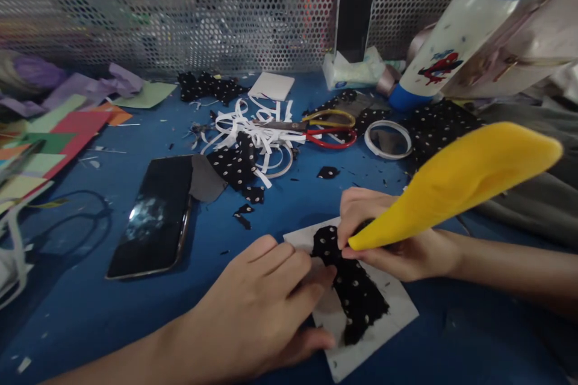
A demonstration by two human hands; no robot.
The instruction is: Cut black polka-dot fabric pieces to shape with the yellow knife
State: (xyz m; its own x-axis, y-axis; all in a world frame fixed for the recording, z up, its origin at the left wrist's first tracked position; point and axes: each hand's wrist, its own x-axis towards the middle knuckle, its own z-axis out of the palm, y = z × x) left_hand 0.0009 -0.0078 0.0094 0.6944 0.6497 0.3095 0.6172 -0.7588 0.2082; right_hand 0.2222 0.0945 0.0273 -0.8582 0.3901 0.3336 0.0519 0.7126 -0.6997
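Note:
My right hand (397,234) is closed round the narrow end of a yellow tapered piece (465,180), whose tip meets a black polka-dot fabric scrap (356,295). The scrap lies on a white card (392,319) on the blue table. My left hand (266,307) rests palm down on the card's left side. Its fingers lie flat and reach to the edge of the fabric.
A dark phone (156,216) lies to the left. Behind are white paper strips (257,132), red-and-yellow scissors (316,127), a tape ring (388,139), more dotted fabric (433,126), a second phone (355,17) propped upright, a white-and-blue bottle (456,30) and coloured paper sheets (58,132).

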